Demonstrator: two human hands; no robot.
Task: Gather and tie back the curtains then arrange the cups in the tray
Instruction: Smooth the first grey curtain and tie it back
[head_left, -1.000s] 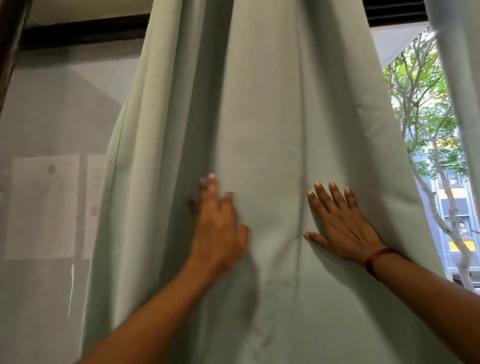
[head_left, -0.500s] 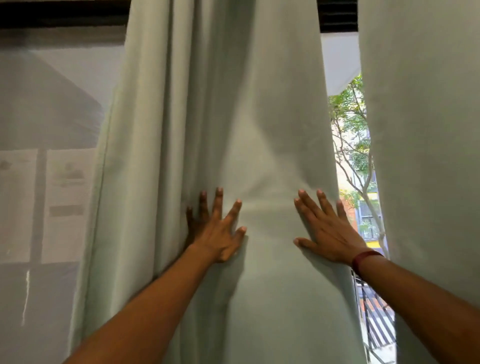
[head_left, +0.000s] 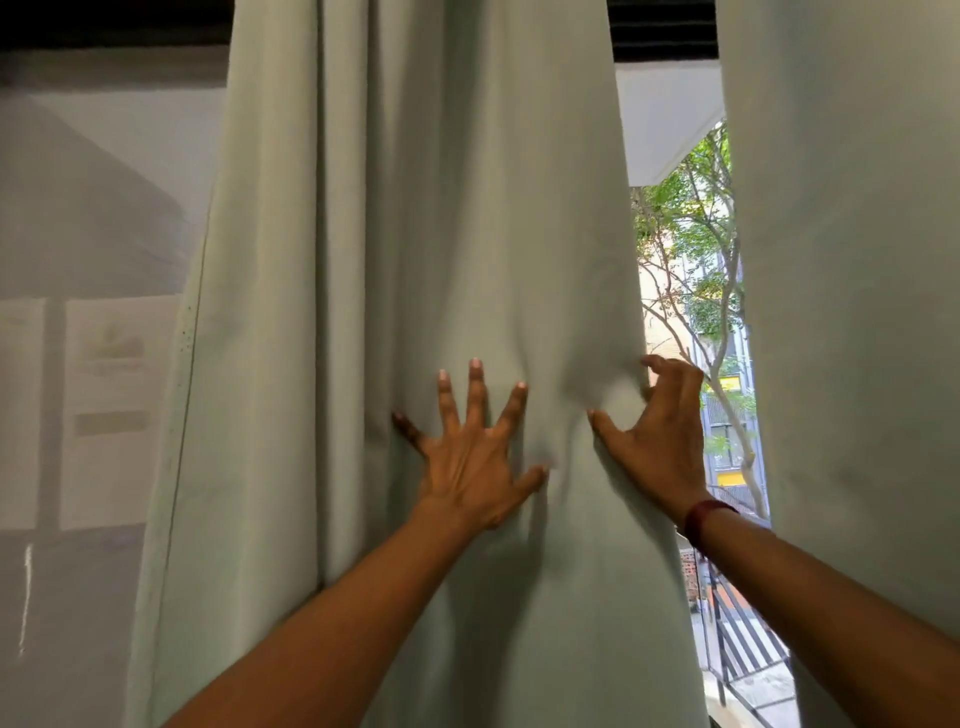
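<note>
Our right grip (head_left: 654, 441) curls its fingers round the free edge of the pale green curtain (head_left: 415, 208), thumb pressed on its front. Just left of it, our left grip (head_left: 475, 462) lies flat on the same panel, fingers spread wide and grasping nothing. Right of both grips, beyond a gap showing a tree (head_left: 691, 249), hangs a second curtain (head_left: 852, 312).

Both hands on pale green curtain (head_left: 415, 208).
Fabric pressed flat by spread left hand (head_left: 475, 462); right hand (head_left: 660, 436) curls round its right edge, bunching it. Gap beside second curtain (head_left: 857, 312) shows tree (head_left: 696, 249).
</note>
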